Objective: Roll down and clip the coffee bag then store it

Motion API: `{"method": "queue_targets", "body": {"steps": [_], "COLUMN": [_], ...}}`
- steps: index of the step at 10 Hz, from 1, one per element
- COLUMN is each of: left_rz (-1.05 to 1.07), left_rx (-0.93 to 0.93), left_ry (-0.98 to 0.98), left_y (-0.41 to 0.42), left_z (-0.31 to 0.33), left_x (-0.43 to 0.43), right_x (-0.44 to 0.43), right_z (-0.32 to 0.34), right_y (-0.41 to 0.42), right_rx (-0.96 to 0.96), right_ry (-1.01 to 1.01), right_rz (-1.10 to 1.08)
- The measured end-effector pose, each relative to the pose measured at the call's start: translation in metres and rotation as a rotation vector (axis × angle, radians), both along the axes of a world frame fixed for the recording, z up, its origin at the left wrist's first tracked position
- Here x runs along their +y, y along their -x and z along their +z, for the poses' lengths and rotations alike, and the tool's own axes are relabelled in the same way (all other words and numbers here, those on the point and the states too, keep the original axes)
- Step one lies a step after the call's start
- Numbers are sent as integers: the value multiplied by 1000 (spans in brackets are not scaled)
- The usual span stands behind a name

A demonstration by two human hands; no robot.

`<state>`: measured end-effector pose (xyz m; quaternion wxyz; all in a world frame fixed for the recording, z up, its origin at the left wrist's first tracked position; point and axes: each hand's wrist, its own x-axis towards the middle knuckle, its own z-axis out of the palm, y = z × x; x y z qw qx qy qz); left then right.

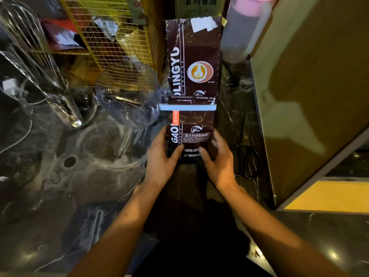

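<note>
Both hands, left hand [159,156] and right hand [219,158], clasp the lower sides of the rolled, brown foil coffee bag [191,134], white clip [186,107] across its fold, on the dark marble bench [60,186]. It looks light, crinkly and slippery; gripping low seems steadiest.

- Dim, warm yellowish light overall; the dark marbled desk [60,186] soaks up most of it
- Small bright glints sit on the desk near the lower corners
- The panel [311,80] at right is the brightest area, with broad soft shadows crossing it
- The glass jug [127,92] and wire whisk [30,43] catch pale glare
- Wide-angle lens bends straight lines toward the edges
- The centre print on the coffee bag [191,132] reads sharp; corners look soft and smeared
</note>
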<state>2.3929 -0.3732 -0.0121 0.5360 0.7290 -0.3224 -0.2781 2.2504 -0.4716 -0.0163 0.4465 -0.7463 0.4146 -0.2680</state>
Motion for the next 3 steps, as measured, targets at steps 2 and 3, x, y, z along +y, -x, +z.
{"method": "queue_targets", "body": {"steps": [2, 3], "left_rz": [80, 81], "left_rx": [-130, -254], "left_ry": [41, 73], "left_y": [9, 18], "left_z": [17, 32], "left_x": [12, 19], "right_x": [13, 24], "right_z": [18, 34], "right_y": [10, 13], "right_rx": [-159, -177], "right_ry": [50, 113], "right_rz": [-25, 1]}}
